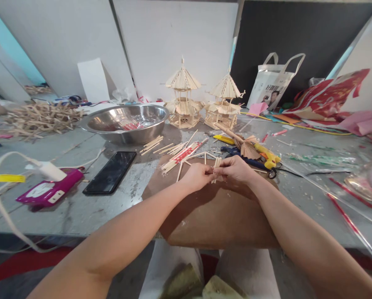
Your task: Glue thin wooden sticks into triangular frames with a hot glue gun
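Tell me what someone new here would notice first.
Probably the two little stick pagodas, side by side at the back of the table. Next, the wide shiny metal bowl to their left, and nearer, both hands pinching small sticks over the brown board.

Over on the left of the bench [80, 220] lay a black phone [109, 173], and near it, a purple power strip [49, 193] with a white plug [51, 171] in it! Farther back, a white card [93, 81] stood upright. Across to the right, a white carrier bag [265, 86] stood, handles up, with red wrapping [332, 95] and pink paper [360, 122] heaped nearby.
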`<state>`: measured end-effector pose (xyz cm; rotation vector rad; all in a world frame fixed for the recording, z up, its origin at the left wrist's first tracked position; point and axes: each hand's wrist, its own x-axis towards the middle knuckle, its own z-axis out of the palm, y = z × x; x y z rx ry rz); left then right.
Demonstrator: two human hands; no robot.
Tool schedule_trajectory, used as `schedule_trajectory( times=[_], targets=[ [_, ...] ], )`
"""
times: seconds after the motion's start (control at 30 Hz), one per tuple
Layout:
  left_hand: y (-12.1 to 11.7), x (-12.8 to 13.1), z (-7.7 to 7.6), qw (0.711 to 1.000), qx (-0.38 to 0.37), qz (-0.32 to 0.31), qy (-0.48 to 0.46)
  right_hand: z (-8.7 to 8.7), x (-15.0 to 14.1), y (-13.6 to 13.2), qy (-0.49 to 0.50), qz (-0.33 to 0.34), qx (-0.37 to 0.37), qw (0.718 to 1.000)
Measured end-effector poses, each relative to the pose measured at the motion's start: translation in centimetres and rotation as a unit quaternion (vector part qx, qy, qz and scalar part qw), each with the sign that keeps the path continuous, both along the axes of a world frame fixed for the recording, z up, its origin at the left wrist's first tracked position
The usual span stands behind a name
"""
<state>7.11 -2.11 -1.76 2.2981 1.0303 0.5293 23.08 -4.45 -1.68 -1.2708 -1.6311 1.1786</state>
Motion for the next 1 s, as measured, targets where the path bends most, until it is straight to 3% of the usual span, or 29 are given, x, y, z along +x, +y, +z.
schedule_trajectory(
  times=[0.2, 0.47, 1.0],
  targets=[
    [0.13, -0.05, -0.10, 1.000, -0.018, 0.005, -0.003, -0.06, -0.30, -0.09, 0.042, -0.009, 0.004, 0.999],
    [0.13, 0.02, -0.17, 0.983, -0.174, 0.011, -0.048, 0.29, -0.61, -0.21, 0.047, -0.033, -0.045, 0.997],
    [-0.08, 0.04, 0.47, 0.941, -0.319, 0.003, -0.115, 0.30, -0.96, -0.26, 0.107, -0.035, -0.081, 0.990]
  ],
)
